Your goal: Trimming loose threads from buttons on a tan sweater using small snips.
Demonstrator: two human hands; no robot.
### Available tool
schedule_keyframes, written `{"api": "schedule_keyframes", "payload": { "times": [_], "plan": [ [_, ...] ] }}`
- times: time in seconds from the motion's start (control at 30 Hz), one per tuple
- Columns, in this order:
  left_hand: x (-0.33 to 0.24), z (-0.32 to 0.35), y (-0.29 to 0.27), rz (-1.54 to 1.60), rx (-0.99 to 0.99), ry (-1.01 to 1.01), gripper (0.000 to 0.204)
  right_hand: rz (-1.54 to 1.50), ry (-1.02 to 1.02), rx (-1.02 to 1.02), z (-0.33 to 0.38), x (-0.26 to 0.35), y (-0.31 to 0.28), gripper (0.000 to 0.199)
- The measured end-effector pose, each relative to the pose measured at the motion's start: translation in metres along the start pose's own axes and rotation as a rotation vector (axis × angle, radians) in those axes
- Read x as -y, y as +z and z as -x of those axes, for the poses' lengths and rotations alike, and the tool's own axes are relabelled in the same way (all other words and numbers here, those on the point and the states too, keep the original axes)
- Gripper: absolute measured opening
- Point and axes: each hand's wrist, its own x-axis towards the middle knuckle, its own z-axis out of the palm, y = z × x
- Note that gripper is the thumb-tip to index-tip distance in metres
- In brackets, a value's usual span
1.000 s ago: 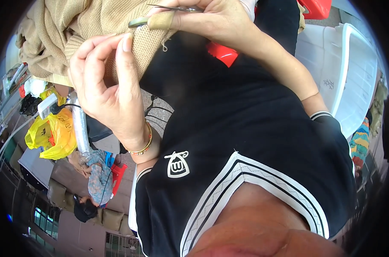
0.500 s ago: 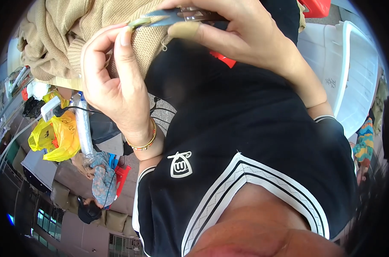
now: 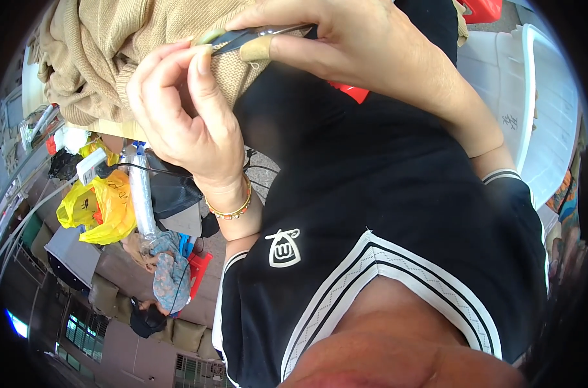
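Observation:
Tan knitted fabric (image 3: 106,58) lies bunched at the far left and runs under both hands. My left hand (image 3: 184,107) pinches its edge between thumb and fingers; a beaded bracelet (image 3: 237,210) circles that wrist. My right hand (image 3: 352,45) grips dark metal thread snips (image 3: 278,30), their blades pointing left at the pinched edge, right by the left fingertips. A tan finger cover (image 3: 256,48) sits on the right thumb. Something pale green (image 3: 208,37) shows at the left fingertips; I cannot tell whether it is a finger cover. A loose thread hangs near the right thumb.
On the right stands a large translucent white plastic bin (image 3: 530,97), with a red object (image 3: 481,10) beyond it. Yellow plastic bags (image 3: 103,207), a clear wrapped roll (image 3: 141,187) and a black cable (image 3: 139,167) are at the left. A person (image 3: 171,278) sits at the lower left.
The snips have come left and closer to the left fingertips, and my right thumb has moved with them. The surroundings have shifted slightly right in the view. Both hands keep their grip.

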Motion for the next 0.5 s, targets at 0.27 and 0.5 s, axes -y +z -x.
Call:
{"api": "schedule_keyframes", "payload": {
  "times": [0.27,0.5],
  "plan": [
    [0.003,0.009,0.000,-0.179,0.003,0.186,0.009,-0.272,0.010,-0.061,0.003,-0.012,0.007,0.019],
    [0.004,0.018,0.002,0.085,-0.137,0.023,0.012,-0.578,0.129,0.015,-0.001,-0.011,0.009,0.025]
  ]
}}
